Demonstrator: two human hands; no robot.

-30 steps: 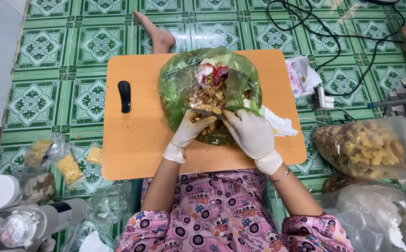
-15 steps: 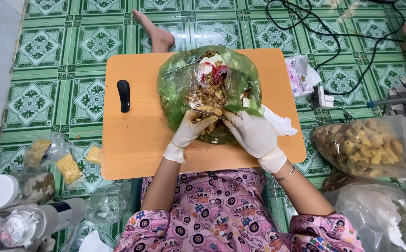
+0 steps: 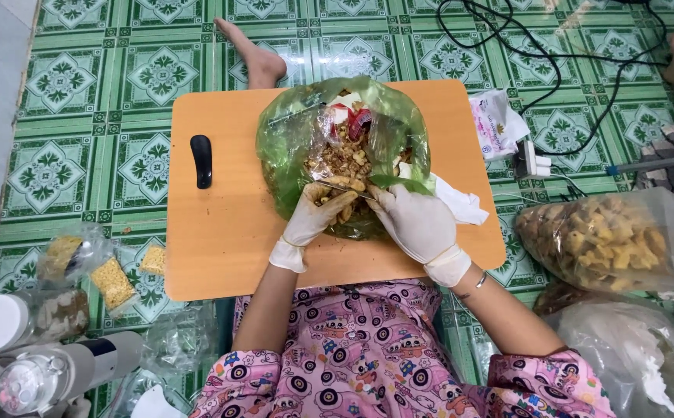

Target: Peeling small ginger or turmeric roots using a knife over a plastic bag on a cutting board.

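2 gloved hands, left hand (image 3: 311,220), right hand (image 3: 418,224), gripping green bag (image 3: 290,147), apparently snacks

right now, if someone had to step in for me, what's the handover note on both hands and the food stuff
Left hand: gloved, fingers curled on a clear packet of snack mix at the mouth of the green plastic bag.
Right hand: gloved, gripping the green bag's near edge beside the packet.
Where things are: the green bag lies on the orange board; a black handled tool lies untouched to its left; a big clear bag of yellow snacks sits on the floor at right.
Done: packet sits in the green bag.
Left: bag still open, not closed.
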